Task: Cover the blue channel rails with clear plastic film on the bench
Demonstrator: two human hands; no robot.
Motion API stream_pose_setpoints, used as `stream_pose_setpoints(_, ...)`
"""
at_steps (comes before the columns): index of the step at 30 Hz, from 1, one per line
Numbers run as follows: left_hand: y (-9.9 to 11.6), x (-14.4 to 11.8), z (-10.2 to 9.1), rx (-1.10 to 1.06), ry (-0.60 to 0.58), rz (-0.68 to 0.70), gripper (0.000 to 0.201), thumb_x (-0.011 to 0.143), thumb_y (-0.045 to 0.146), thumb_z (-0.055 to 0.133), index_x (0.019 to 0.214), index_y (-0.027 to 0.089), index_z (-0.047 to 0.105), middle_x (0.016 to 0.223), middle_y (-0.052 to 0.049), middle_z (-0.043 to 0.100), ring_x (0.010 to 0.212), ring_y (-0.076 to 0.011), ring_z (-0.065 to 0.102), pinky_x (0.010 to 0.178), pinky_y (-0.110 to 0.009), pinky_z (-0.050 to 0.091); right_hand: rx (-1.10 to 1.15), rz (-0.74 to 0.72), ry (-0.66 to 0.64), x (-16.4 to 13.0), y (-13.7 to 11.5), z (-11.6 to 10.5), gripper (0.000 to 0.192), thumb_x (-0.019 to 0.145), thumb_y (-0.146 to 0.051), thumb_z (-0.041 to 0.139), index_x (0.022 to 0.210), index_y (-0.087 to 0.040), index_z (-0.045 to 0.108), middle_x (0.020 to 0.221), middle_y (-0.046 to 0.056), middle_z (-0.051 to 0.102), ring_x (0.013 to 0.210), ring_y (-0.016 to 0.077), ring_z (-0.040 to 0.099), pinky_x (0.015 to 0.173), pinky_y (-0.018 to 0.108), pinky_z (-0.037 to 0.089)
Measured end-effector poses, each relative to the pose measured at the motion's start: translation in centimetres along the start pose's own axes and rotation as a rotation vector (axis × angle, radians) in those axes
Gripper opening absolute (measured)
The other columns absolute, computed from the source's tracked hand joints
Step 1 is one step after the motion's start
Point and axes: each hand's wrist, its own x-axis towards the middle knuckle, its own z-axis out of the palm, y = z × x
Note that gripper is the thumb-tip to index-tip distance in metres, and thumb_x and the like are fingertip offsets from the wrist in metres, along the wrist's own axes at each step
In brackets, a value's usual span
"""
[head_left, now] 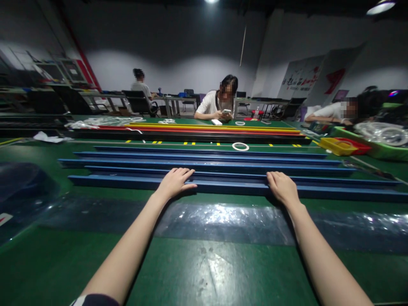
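Note:
Several long blue channel strips lie side by side across the green table (204, 267). My left hand (174, 183) is on the nearest blue channel (229, 187), left of its middle. Its fingers reach over the far edge, and the thumb lies along the near side. Farther right, my right hand (283, 186) grips the same channel, fingers bent over it and its thumb hidden. Just in front of the hands, a clear plastic sheet (223, 221) stretches across the tabletop, shiny with reflections. Behind the nearest piece lies another blue channel (207, 163).
Yellow, red and black strips (204, 131) lie farther back, near a white ring (240, 146). At right are a yellow tray (338, 145) and a green bin (385, 151) of coiled material. Across the table a person (212, 104) holds a phone; another leans at right.

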Motion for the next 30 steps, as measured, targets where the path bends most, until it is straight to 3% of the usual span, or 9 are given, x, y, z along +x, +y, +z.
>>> stream_pose_setpoints(3, -1.0, -0.6, 0.1, -0.007, 0.01, -0.022, 0.06, 0.083, 0.059, 0.037, 0.127, 0.019, 0.046, 0.118, -0.011, 0.056, 0.108, -0.0228, 0.05, 0.091, -0.032, 0.035, 0.045, 0.053, 0.047, 0.0, 0.7, 0.6, 0.044, 0.09, -0.034, 0.024, 0.088, -0.016, 0.064, 0.086, 0.007, 0.066, 0.082, 0.0164, 0.055, 0.066, 0.025, 0.036)
stream_pose_setpoints(8, -1.5, -1.3, 0.0, -0.034, 0.06, -0.071, 0.056, 0.081, 0.056, 0.045, 0.125, 0.022, 0.05, 0.12, -0.011, 0.056, 0.111, -0.0247, 0.048, 0.092, -0.036, 0.036, 0.017, 0.201, 0.132, 0.2, -1.2, 1.4, 0.054, 0.089, -0.035, 0.021, 0.074, -0.013, 0.067, 0.077, 0.012, 0.066, 0.071, 0.0175, 0.057, 0.056, 0.026, 0.031)
stream_pose_setpoints(11, -2.1, -2.0, 0.1, -0.044, 0.084, -0.126, 0.051, 0.081, 0.052, 0.048, 0.124, 0.024, 0.051, 0.126, -0.009, 0.053, 0.118, -0.0257, 0.044, 0.095, -0.038, 0.034, 0.019, 0.197, 0.113, 0.6, -2.7, 1.3, 0.056, 0.089, -0.036, 0.02, 0.069, -0.012, 0.067, 0.072, 0.013, 0.065, 0.065, 0.0169, 0.056, 0.055, 0.026, 0.03)
stream_pose_setpoints(14, -3.0, -3.0, 0.5, -0.015, 0.129, -0.219, 0.052, 0.083, 0.048, 0.047, 0.129, 0.024, 0.045, 0.131, -0.01, 0.048, 0.124, -0.0266, 0.039, 0.098, -0.04, 0.03, 0.056, 0.148, 0.086, 1.0, -4.2, 1.3, 0.056, 0.089, -0.036, 0.019, 0.071, -0.014, 0.067, 0.074, 0.012, 0.065, 0.071, 0.018, 0.057, 0.059, 0.027, 0.034)
stream_pose_setpoints(17, -3.8, -3.7, 1.0, 0.019, 0.183, -0.299, 0.056, 0.086, 0.047, 0.041, 0.135, 0.02, 0.036, 0.134, -0.011, 0.044, 0.127, -0.0267, 0.033, 0.098, -0.04, 0.028, 0.085, 0.023, 0.118, 1.4, -5.3, 1.6, 0.05, 0.09, -0.034, 0.022, 0.083, -0.014, 0.067, 0.092, 0.013, 0.065, 0.09, 0.0204, 0.055, 0.074, 0.029, 0.038)
stream_pose_setpoints(21, -4.4, -3.7, 1.6, 0.031, 0.188, -0.319, 0.061, 0.086, 0.05, 0.037, 0.137, 0.016, 0.032, 0.137, -0.012, 0.04, 0.13, -0.0263, 0.028, 0.099, -0.039, 0.028, 0.047, -0.105, 0.145, 2.2, -5.6, 2.4, 0.044, 0.089, -0.036, 0.027, 0.115, -0.015, 0.056, 0.124, 0.013, 0.053, 0.114, 0.0242, 0.042, 0.097, 0.041, 0.026)
stream_pose_setpoints(30, -5.0, -2.7, 1.6, -0.005, 0.098, -0.408, 0.057, 0.085, 0.049, 0.039, 0.136, 0.024, 0.033, 0.14, -0.007, 0.037, 0.131, -0.0263, 0.027, 0.097, -0.041, 0.03, 0.005, -0.11, -0.128, 4.6, -5.0, 3.6, 0.053, 0.091, -0.045, 0.018, 0.132, -0.022, 0.041, 0.135, 0.006, 0.045, 0.127, 0.0231, 0.032, 0.104, 0.043, 0.017)
